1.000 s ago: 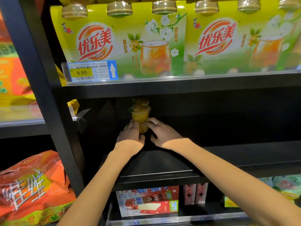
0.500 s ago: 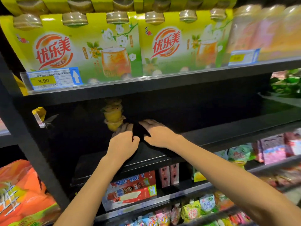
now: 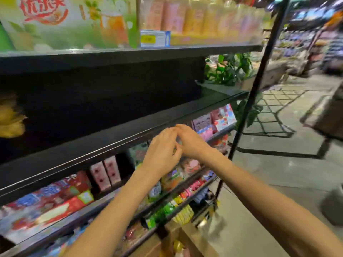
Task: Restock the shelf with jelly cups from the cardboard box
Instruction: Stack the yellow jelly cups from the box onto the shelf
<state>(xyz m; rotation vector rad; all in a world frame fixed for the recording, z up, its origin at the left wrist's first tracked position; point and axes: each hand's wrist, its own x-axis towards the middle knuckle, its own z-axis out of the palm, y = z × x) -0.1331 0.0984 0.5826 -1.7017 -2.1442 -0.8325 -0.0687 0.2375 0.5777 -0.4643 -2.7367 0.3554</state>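
Black store shelf (image 3: 130, 127) is standing nearly bare; stacked jelly cups (image 3: 11, 115) are blurring at its left end. We're holding nothing, left hand (image 3: 161, 151) and right hand (image 3: 191, 141) loosely curled off its front edge. Cups are probably light, slippery; we'd grip the sides.

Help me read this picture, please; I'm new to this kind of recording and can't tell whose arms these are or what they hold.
There is no machine here. A person wears a camera on the head, so the one view looks forward and down along their own arms at a shop shelf. The left hand and the right hand meet in front of the shelf's edge, fingers loosely bent, holding nothing that I can see. On that dark shelf, far left, stands a blurred yellow stack, the jelly cups. Above are big drink packs with a price tag; below are rows of coloured snack boxes. At the bottom sits a cardboard box.
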